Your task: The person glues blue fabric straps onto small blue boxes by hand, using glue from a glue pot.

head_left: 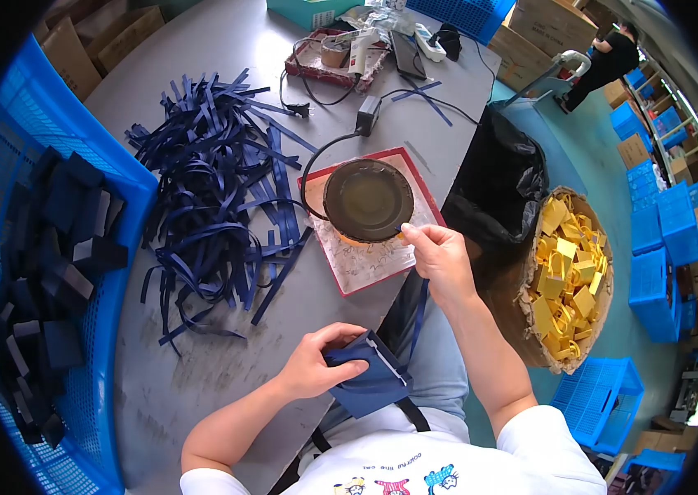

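Note:
My left hand is closed round a small dark blue box or bag near my lap, thumb on its side; a pale strip runs along one edge. My right hand pinches the end of a dark blue ribbon at the near right rim of a round dark pot. From there the ribbon hangs down toward the blue piece. The pot holds a brownish liquid and stands on a stained board with a red edge. Left of it lies a heap of dark blue ribbons.
A blue crate of dark boxes stands at the left. On the right are a black bag and a sack of yellow pieces. A red tray with a glue gun and cables sits farther back. A person stands far right.

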{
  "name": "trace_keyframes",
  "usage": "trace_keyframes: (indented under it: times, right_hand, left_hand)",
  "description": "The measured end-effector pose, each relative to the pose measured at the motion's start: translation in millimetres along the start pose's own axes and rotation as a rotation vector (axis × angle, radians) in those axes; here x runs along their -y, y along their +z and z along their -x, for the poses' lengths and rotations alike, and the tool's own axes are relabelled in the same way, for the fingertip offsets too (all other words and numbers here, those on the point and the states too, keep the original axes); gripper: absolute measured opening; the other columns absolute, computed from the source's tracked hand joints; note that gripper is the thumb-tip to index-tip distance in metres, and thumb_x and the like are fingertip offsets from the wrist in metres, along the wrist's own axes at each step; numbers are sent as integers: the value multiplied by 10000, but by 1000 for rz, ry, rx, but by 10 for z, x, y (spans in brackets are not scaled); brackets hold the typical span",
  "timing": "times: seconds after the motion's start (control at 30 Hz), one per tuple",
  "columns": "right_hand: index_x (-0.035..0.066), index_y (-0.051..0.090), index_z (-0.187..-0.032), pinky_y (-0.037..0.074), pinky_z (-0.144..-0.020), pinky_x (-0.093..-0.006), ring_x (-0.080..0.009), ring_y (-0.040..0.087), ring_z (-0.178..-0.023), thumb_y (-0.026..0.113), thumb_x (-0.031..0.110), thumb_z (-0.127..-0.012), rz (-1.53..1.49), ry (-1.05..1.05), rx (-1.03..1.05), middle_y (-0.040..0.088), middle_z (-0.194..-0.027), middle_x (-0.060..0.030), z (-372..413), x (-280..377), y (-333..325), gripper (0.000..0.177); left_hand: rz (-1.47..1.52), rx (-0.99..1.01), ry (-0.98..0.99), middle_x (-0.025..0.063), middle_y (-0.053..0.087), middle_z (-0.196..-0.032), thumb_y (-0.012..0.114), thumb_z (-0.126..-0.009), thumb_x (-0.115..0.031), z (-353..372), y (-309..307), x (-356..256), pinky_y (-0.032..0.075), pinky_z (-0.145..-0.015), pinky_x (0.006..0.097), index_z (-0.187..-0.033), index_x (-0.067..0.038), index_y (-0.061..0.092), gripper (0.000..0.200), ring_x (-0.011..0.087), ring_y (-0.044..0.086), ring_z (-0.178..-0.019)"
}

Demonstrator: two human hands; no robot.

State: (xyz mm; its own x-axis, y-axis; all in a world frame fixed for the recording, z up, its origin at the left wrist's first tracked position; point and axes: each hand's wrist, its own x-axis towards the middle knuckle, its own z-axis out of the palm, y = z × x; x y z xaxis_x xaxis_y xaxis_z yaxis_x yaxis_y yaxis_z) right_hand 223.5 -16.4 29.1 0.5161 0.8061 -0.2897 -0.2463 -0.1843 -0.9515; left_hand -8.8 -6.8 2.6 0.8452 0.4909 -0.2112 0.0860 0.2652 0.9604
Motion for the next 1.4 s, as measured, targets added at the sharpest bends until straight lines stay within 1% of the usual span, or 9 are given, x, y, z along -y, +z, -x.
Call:
trace_keyframes:
  times: [0.4,0.63,0.73,0.8,0.97,1.1,1.23,1.3,1.4]
  right_hand:
    - [35,574,-688,174,-391,-192,-7,260,-401,627,153,-842,33,91,5,382,-493,79,196,18,-200,201]
    - [49,558,-703,202,-400,-200,-16,291,-433,592,162,-875,-186,313,478,423,-550,55,506,259,-294,209]
    - [73,474,-746,212,-417,-209,-47,261,-458,502,227,-930,-743,364,812,318,-568,41,597,213,-317,241]
    - [72,478,-753,213,-422,-214,-52,254,-458,496,259,-932,-1029,293,862,321,-579,32,705,128,-268,260]
    - [109,507,-741,156,-382,-200,-36,216,-415,511,307,-924,-1180,210,901,315,-546,55,792,37,-181,270]
    - [72,494,-728,190,-394,-210,-50,243,-430,548,284,-905,-905,196,830,323,-549,47,806,100,-218,281]
    - [-1,611,-714,293,-459,-183,-18,433,-540,655,99,-813,-15,103,699,567,-653,4,866,423,-187,148]
    - [-8,618,-703,321,-478,-174,-15,450,-550,655,104,-811,230,47,625,571,-639,15,903,588,-119,160]
    - [12,589,-703,273,-431,-170,-3,388,-484,594,118,-841,247,-156,300,527,-589,34,701,537,-78,174]
  left_hand:
    - [-28,13,15,73,616,-948,689,-741,-110,5,-16,-1,457,-813,269,-1120,15,538,426,127,578,-879]
    - [22,3,25,66,613,-967,680,-732,-96,55,-79,-183,448,-831,269,-1121,9,540,426,127,573,-902]
    - [37,1,29,62,611,-984,689,-712,-85,86,-84,-208,443,-842,269,-1115,7,551,436,133,574,-921]
    - [63,1,44,64,611,-990,697,-700,-76,107,-64,-231,438,-857,273,-1111,9,554,444,139,576,-932]
    - [97,37,75,73,609,-995,704,-710,-88,128,-51,-274,437,-862,272,-1115,20,545,448,138,577,-931]
    - [72,54,80,84,609,-993,706,-717,-104,158,-60,-333,441,-858,272,-1132,21,534,466,138,577,-927]
    - [96,96,93,89,608,-989,706,-717,-113,202,-61,-417,446,-851,271,-1138,22,533,474,137,581,-916]
    - [87,101,89,89,607,-991,711,-716,-114,234,-53,-420,447,-851,270,-1137,23,535,477,137,582,-916]
    - [99,114,120,86,606,-993,713,-717,-111,224,-39,-415,446,-850,268,-1138,22,535,475,138,583,-912]
